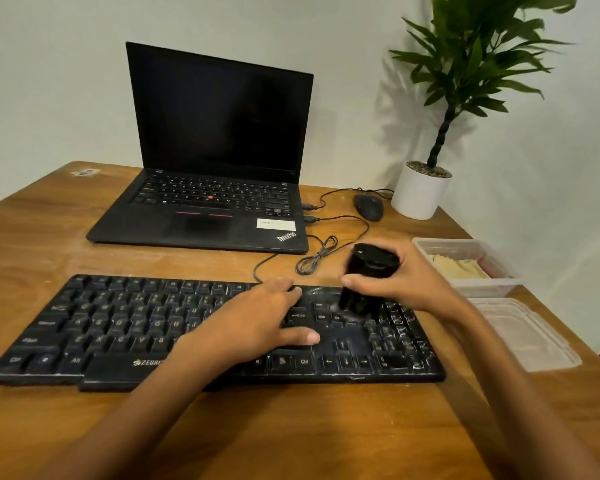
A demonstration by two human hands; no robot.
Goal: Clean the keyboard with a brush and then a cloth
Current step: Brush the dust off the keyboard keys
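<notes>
Two bare arms reach up from the bottom of the frame. The left hand [257,323] lies flat and open on the middle keys of the black keyboard [118,327], pressing it to the wooden table [291,427]. The right hand [409,282] is wrapped around a chunky black brush [364,275], tip down on the keys near the right end. At the right edge sits a clear tub [499,285] with a yellow cloth [458,268] inside, its lid [527,337] lying just below. Higher up are an open laptop [208,161], a black mouse [368,206] and a potted plant [420,195].
</notes>
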